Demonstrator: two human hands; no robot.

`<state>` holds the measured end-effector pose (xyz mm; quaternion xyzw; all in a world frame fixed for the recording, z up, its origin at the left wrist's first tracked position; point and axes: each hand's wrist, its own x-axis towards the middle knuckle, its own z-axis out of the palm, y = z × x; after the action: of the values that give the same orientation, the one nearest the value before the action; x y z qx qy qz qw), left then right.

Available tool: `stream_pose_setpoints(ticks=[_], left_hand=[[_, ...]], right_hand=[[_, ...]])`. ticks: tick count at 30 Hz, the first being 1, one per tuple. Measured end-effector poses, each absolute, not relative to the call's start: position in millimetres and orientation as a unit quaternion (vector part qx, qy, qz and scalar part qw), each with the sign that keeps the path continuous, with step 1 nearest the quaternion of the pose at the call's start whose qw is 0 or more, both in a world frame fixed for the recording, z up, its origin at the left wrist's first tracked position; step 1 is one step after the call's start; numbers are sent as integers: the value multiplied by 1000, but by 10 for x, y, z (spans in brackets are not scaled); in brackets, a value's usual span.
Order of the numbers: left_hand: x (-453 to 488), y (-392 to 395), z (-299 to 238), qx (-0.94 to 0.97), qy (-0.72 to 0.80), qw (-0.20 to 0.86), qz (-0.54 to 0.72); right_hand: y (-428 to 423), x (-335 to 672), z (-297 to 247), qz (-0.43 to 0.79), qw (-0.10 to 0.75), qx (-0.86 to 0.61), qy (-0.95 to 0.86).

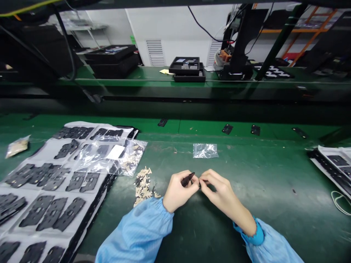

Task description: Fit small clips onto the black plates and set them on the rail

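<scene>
My left hand [179, 191] is closed round a small flat black part [188, 179], which it holds up over the green mat [246, 175]. My right hand [219, 190] meets it from the right, fingers pinched against the part's end or on something tiny that I cannot make out. Both hands hover just above the mat near the front middle. A pile of small beige pieces [143, 185] lies just left of my left hand. Both sleeves are light blue.
A white tray [16, 184] of several black parts fills the left. A clear bag [126, 157] with beige pieces lies on its right edge. A small empty clear bag [205, 150] lies beyond my hands. More trays [333, 164] sit at right; black boxes [188, 69] stand behind.
</scene>
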<state>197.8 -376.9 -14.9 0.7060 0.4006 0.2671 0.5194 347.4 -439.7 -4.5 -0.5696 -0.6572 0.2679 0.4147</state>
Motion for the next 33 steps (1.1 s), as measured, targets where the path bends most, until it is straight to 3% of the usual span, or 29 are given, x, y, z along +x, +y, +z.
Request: stream_pose_setpoints(ticks=[12, 30, 33], left_hand=[[1997, -3739, -141, 700, 391, 533, 270], [2011, -3728, -163, 698, 398, 529, 271], [1991, -3687, -197, 675, 416, 537, 287]], right_hand=[[-4343, 3545, -108, 323, 476, -611, -544], [-4344, 3542, -121, 288, 446, -611, -587], [-4334, 3638, -146, 274, 403, -629, -606]])
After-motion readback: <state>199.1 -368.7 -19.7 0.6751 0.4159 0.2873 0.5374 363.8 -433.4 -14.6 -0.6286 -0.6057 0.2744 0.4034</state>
